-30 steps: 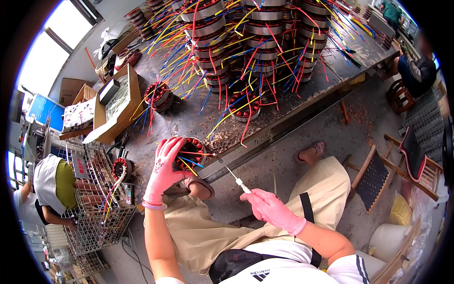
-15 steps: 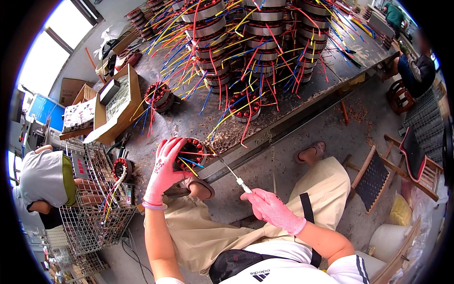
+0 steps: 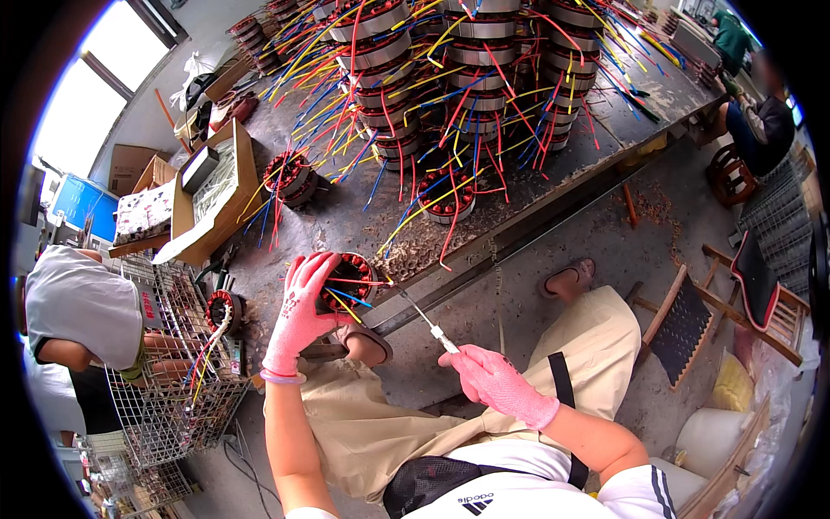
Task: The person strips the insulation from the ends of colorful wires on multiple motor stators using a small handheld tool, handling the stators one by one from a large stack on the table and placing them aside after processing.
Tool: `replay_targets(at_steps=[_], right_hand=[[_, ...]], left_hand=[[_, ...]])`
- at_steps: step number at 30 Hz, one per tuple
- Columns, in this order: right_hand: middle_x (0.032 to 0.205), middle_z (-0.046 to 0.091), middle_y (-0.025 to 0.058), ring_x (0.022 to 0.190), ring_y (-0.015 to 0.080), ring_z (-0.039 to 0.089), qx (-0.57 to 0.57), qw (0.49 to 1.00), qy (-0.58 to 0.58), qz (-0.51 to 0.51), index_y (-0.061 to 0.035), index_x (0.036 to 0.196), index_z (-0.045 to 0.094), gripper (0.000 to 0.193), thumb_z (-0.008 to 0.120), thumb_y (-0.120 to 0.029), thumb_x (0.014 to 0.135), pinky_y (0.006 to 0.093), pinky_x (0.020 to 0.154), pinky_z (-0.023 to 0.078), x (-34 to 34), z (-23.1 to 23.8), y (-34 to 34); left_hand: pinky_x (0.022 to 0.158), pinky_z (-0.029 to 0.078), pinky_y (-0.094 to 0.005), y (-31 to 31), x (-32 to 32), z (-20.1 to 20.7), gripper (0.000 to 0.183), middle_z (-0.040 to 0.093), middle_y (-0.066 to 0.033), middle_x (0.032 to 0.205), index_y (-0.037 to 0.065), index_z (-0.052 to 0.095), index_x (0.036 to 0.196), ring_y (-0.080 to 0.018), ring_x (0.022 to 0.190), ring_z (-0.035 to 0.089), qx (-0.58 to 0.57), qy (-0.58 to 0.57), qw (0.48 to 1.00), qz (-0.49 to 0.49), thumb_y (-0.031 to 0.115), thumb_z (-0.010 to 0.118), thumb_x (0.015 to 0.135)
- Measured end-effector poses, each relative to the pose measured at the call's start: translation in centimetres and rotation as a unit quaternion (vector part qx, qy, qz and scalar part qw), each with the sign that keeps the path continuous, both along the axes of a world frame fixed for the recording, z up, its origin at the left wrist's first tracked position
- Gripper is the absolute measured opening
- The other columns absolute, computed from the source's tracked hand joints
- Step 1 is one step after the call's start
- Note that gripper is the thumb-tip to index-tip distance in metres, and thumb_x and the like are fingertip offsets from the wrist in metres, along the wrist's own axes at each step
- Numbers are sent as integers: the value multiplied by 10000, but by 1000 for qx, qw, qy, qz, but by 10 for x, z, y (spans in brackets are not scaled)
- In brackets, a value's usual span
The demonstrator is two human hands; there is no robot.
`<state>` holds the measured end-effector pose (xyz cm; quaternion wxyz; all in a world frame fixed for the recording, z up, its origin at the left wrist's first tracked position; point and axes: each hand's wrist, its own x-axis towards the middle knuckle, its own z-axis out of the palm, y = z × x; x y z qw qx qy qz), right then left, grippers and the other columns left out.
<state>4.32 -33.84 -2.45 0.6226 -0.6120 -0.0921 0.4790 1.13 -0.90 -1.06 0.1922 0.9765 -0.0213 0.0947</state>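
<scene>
1. Near, at the middle: the white shirt [image 3: 536, 471] of the person bears dark lettering [image 3: 475, 499] on the chest, a single short line with a slanted-bar emblem [image 3: 478, 508] beside it; both stand upside down in this view.
2. Left of the middle: the pink glove on the left hand [image 3: 304, 304] carries a small dark print [image 3: 291, 303] on its back, too small to make out.
3. Farther left: a red sign [image 3: 150, 304] with pale characters stands at the far part of the wire basket [image 3: 164, 419], its characters small and bent by the lens.
</scene>
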Motion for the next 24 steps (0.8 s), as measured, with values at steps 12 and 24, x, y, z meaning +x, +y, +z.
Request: replay_targets(at_steps=[12,24], right_hand=[[604,455,-21,513,60,427,12,999,35,-27,-15,1111,634,281,469,-234,1048,250,483,342,-2,-5,-4],[555,471,-18,443,45,327,55,995,42,-74,-1,1174,624,308,466,-240,1061,227,422,253,0,-3,-34]], left_hand=[[1200,239,-514,-3,0,0,957,523,-140,1406,70,507,1395,-353,1361,428,-9,-3,1000,-4,234,878,528],[994,483,-409,-3,-10,1,901,566,-161,1252,31,530,1249,-335,1163,575,-128,-34,986,97,245,960,486]])
